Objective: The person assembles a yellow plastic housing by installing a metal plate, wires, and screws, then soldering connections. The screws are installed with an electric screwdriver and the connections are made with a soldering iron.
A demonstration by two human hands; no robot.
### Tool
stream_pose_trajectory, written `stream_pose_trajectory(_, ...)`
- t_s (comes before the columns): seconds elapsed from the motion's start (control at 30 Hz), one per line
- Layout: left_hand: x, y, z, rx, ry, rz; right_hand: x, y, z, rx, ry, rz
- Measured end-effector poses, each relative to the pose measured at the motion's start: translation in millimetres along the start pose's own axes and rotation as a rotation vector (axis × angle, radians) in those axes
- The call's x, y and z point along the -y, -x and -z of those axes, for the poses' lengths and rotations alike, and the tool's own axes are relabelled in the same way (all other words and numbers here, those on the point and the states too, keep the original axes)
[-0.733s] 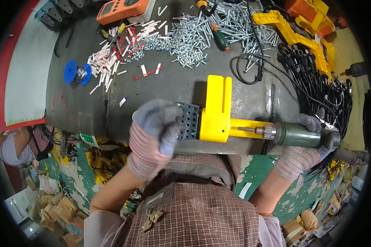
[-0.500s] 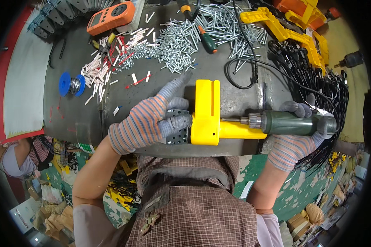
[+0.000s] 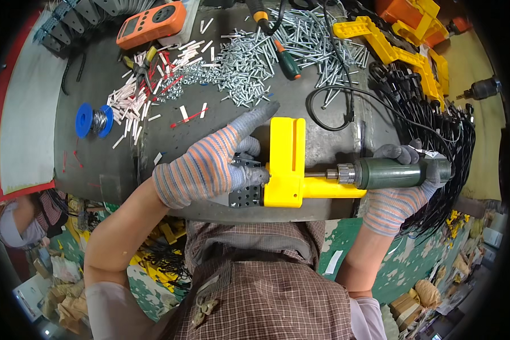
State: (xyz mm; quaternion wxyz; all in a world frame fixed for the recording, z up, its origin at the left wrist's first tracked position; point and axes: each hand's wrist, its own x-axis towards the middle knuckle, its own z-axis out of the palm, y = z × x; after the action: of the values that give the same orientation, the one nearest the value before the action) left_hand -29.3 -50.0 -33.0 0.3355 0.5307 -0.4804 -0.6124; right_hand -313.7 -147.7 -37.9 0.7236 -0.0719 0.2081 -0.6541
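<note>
Your left hand (image 3: 207,170) clamps the yellow bracket (image 3: 286,164) and its grey plate (image 3: 245,195) at the bench's (image 3: 323,122) near edge, steadying them while your right hand (image 3: 402,190) grips the green driver (image 3: 399,173), bit lined into the bracket.

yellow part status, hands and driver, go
Left hand pressing grey perforated bracket against yellow part. Right hand gripping green power driver, bit at the part. Black cable loops just behind.
</note>
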Motion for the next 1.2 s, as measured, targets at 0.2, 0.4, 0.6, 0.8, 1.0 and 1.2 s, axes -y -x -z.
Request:
stream_pose_trajectory(0.2, 8, 7, -9, -0.043, 0.043, 0.087, -3, -2, -4, -0.023, 0.042, 0.07)
stream_pose_trajectory(0.4, 18, 35, 18, -0.768, -0.907, -0.372, -2, -6, -6, 0.008, 0.012, 0.026)
stream_pose_trajectory(0.6, 44, 43, 85, -1.005, -1.241, -0.322, 4, -13, 0, 0.038, 0.083, 0.028)
stream_pose_trajectory(0.8, 41, 35, 89, -0.902, -1.48, -0.239, 4, -10, 0, 0.007, 0.113, 0.039)
stream_pose_trajectory(1.0, 18, 25, 100, -0.467, -1.951, 0.007, 1, -9, -6, -0.027, 0.131, 0.047)
stream_pose_trajectory(1.2, 7, 23, 107, -0.429, -1.926, -0.137, -1, -9, -9, -0.015, 0.05, 0.024)
